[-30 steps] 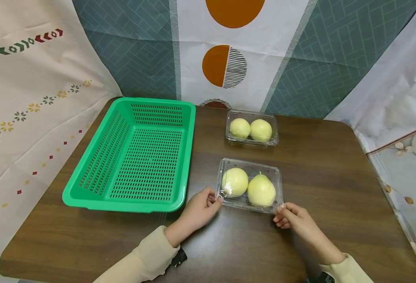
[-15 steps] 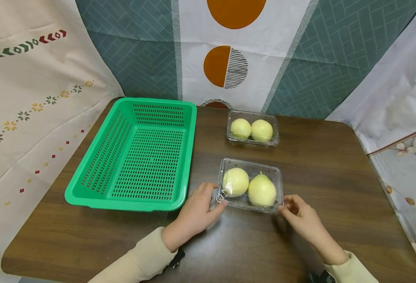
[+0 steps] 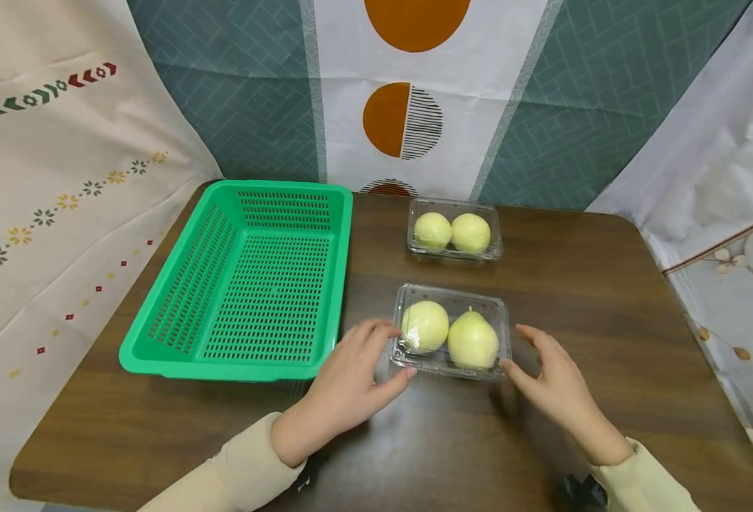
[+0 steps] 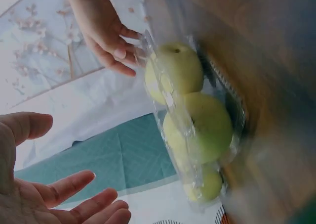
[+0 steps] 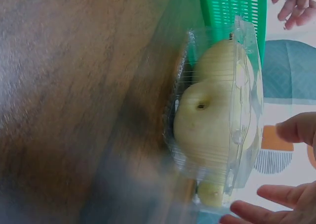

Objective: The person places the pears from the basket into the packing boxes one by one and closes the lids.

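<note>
A clear plastic clamshell box (image 3: 443, 366) with two pale yellow-green pears (image 3: 473, 340) inside stands on the table before me, its lid down. My left hand (image 3: 344, 377) hovers at the box's left front corner, thumb and fingers spread. On the other side, my right hand (image 3: 558, 384) is by the right front corner, thumb apart from the fingers. Both wrist views show the hands above the lid level, apart from the box (image 5: 212, 120) and holding nothing. Behind it sits a second clear box (image 3: 455, 250) with two more pears (image 3: 471, 233).
A green perforated plastic basket (image 3: 334, 284) stands on the left of the brown table (image 3: 581, 284). Patterned cloth (image 3: 235, 99) hangs behind the table's back edge, with pale fabric (image 3: 62, 249) along the left and more fabric (image 3: 722, 213) along the right.
Both hands have let go of the near box's front corners. Their fingers have spread, and they have drawn slightly away. The boxes and basket stay in place; the head view shifts a little.
</note>
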The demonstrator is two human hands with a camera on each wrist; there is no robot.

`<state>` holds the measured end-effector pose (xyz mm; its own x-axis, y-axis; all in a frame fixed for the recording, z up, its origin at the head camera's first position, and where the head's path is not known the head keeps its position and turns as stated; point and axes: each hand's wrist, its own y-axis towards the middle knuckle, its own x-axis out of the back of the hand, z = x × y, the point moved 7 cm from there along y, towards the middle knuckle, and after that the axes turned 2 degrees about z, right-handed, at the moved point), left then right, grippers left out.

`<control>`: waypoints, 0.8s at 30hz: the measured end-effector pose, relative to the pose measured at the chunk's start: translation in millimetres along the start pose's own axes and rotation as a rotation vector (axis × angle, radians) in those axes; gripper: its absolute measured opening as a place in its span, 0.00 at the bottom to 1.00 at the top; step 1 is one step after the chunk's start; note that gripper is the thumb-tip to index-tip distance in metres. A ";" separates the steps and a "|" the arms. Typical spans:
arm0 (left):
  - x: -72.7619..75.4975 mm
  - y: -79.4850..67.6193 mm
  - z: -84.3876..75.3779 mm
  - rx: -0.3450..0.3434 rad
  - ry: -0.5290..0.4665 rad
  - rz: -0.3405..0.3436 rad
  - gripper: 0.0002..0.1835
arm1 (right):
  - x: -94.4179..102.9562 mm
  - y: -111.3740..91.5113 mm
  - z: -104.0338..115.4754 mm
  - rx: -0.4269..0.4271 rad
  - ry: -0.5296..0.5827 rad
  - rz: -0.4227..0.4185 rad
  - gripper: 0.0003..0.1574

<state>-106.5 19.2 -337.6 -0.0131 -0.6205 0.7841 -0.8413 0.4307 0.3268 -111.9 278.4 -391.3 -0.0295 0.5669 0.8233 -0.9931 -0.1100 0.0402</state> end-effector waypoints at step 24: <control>-3.8 45.2 6.1 0.017 0.160 0.035 0.41 | 18.1 31.8 26.0 0.179 -0.179 -0.153 0.52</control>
<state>-147.8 37.1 -329.0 0.0424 -0.4926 0.8692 -0.8511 0.4379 0.2897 -141.1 264.0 -360.4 0.1557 0.4365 0.8861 -0.9482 -0.1854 0.2579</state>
